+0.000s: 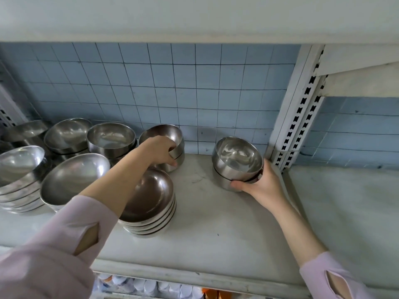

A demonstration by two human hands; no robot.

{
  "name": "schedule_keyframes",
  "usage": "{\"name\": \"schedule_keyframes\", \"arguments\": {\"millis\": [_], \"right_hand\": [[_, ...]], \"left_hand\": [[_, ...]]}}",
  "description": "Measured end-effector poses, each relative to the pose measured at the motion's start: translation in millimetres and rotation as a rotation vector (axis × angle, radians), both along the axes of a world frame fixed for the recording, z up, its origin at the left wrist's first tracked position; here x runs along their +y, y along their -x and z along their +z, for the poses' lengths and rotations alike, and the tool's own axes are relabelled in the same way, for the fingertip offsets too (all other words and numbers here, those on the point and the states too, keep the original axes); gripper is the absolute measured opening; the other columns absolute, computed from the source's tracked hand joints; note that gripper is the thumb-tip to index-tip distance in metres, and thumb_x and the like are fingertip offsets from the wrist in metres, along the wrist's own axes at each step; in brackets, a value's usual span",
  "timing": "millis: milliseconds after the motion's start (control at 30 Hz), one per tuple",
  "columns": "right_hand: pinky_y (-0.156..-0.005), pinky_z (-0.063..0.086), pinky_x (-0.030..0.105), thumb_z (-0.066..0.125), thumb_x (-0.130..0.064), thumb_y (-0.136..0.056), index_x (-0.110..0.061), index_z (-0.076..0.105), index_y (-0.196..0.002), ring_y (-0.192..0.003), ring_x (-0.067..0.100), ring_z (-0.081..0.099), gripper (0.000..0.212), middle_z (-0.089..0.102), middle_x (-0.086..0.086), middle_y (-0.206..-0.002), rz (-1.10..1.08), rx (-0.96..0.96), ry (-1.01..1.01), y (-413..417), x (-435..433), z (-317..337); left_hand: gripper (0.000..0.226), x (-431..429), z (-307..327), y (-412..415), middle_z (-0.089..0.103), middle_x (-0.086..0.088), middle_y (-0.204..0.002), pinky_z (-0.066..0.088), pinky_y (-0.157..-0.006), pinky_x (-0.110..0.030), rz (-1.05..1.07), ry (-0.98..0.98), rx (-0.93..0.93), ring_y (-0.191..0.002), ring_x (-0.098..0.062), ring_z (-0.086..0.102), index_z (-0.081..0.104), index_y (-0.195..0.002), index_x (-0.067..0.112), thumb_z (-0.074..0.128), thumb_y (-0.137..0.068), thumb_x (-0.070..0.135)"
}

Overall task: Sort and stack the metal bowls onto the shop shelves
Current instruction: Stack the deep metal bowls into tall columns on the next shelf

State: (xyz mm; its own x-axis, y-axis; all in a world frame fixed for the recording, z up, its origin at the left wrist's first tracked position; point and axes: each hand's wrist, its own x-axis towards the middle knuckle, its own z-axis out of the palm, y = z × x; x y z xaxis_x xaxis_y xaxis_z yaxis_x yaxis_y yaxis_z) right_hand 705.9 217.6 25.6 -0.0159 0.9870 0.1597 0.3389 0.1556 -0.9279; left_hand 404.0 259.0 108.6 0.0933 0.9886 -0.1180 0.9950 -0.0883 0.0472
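Note:
My left hand [162,151] grips the front of a short stack of small steel bowls [167,134] at the back middle of the shelf [216,234], fingers curled round the rims. My right hand [260,184] holds another small stack of steel bowls [237,159] near the right upright, thumb on the front of the lowest bowl, fingers behind. That stack tilts towards me. Just in front of my left hand stands a stack of several wider, shallow bowls [149,203].
More bowl stacks fill the shelf's left side: a large bowl [73,180], a tall stack at the far left [19,169], two stacks at the back [111,137] [67,134]. A slotted white upright [300,113] bounds the right. Blue tiled wall [172,87] behind.

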Motion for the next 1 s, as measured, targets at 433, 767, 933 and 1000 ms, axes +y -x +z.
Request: {"name": "schedule_keyframes", "arguments": {"millis": [433,767,933,1000], "right_hand": [[-0.088,0.043,0.014,0.095,-0.016,-0.057,-0.04,0.04,-0.134,-0.11,-0.011,0.055,0.098,0.059,-0.024,-0.122,-0.028,0.032,0.133,-59.2,-68.5,-2.3],[-0.086,0.049,0.015,0.094,-0.014,-0.061,-0.041,0.037,-0.134,-0.11,-0.007,0.059,0.096,0.059,-0.022,-0.122,-0.01,0.045,0.164,-68.1,-80.5,5.6],[-0.105,0.034,0.024,0.09,-0.018,-0.065,-0.05,-0.004,-0.151,-0.133,-0.002,0.039,0.132,0.031,-0.029,-0.145,0.127,0.066,0.201,-84.7,-88.2,15.1],[-0.11,0.031,0.025,0.091,-0.038,-0.055,-0.049,-0.004,-0.152,-0.128,-0.011,0.038,0.136,0.03,-0.04,-0.138,0.124,0.062,0.159,-80.8,-86.7,16.5]], "left_hand": [[0.03,-30.3,14.3,-65.3,0.047,0.013,-0.067,0.034,-0.055,-0.026,-0.412,0.045,0.036,-0.061,-0.007,0.044,0.049,-0.087,0.023,0.074,-0.077,0.037],[0.025,-64.7,8.0,-95.9,0.054,0.003,-0.077,0.045,-0.058,-0.03,-0.388,0.056,-0.075,-0.068,-0.015,0.051,0.054,-0.09,0.014,0.069,-0.077,0.029],[0.034,-87.3,-7.0,-108.4,0.063,-0.001,-0.09,0.053,-0.067,-0.033,-0.397,0.038,-0.022,-0.08,-0.022,0.059,0.056,-0.108,0.014,0.061,-0.076,0.024],[0.017,-89.2,-8.4,-106.5,0.061,0.002,-0.091,0.051,-0.068,-0.033,-0.377,0.014,0.028,-0.081,-0.021,0.056,0.053,-0.093,0.017,0.06,-0.079,0.025]]}}
